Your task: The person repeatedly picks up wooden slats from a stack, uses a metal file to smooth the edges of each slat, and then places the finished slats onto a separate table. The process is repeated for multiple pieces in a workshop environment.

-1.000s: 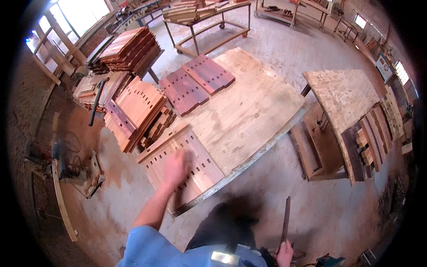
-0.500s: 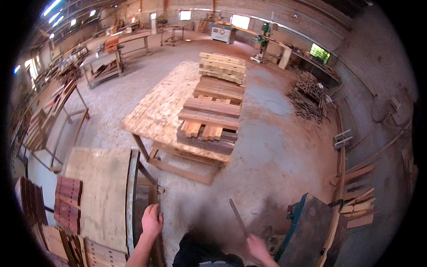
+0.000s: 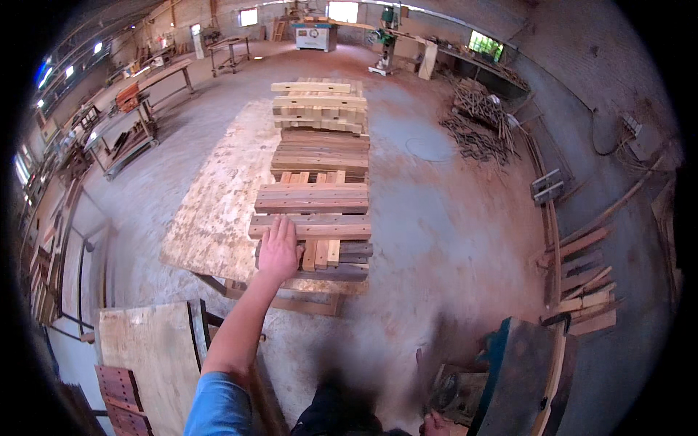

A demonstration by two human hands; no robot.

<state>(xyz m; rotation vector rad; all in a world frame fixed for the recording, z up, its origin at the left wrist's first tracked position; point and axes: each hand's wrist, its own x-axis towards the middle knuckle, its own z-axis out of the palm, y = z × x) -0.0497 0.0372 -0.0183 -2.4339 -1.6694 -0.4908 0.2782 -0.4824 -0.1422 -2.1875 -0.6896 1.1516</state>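
Note:
My left hand (image 3: 279, 251) reaches out over the near end of a workbench (image 3: 207, 207). Its fingers are stretched out, lying on the left end of a drilled wooden slat (image 3: 327, 227). Beneath that slat, shorter light-coloured wood blocks (image 3: 321, 254) lie crosswise. More brown slats (image 3: 323, 151) and a stack of pale drilled slats (image 3: 313, 102) are lined up farther along the bench. Low at the bottom edge, my right hand (image 3: 435, 424) is closed on a thin dark wooden strip (image 3: 419, 357), blurred and only partly visible.
A green-edged machine table (image 3: 512, 374) stands close on my right. To the left is a plywood-topped table (image 3: 149, 330) with dark red drilled slats (image 3: 118, 387). Offcuts (image 3: 589, 298) lie at the far right, and a tangled scrap pile (image 3: 480, 120) lies farther back.
My left hand has moved forward from beside the plywood table onto the slat. My right hand has dropped toward the bottom edge with the strip. The view has shifted closer to the bench.

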